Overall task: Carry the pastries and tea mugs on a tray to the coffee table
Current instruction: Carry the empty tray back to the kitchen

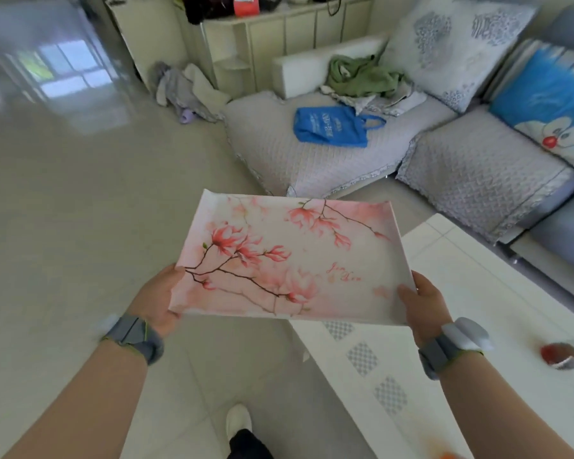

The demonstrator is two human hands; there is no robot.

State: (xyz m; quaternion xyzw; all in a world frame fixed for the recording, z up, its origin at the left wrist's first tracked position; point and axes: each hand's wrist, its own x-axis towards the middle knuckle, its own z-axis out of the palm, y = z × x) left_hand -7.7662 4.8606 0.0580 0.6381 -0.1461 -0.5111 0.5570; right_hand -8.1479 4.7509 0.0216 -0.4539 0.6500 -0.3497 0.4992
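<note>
Left hand (161, 301) grips the near-left corner and right hand (423, 304) the near-right corner of a rectangular pink flower-printed tray (312, 260), held above the pale floor, at the white tabletop (478, 293) edge. Beyond: blue fabric bag (332, 125) lying on grey quilted sofa (272, 150).

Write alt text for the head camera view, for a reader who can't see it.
A person holds a pink floral tray, with no pastries or mugs on it, the left hand and right hand gripping its near corners. A white coffee table stands just to the right; beyond, a grey sofa holds a blue bag.
</note>
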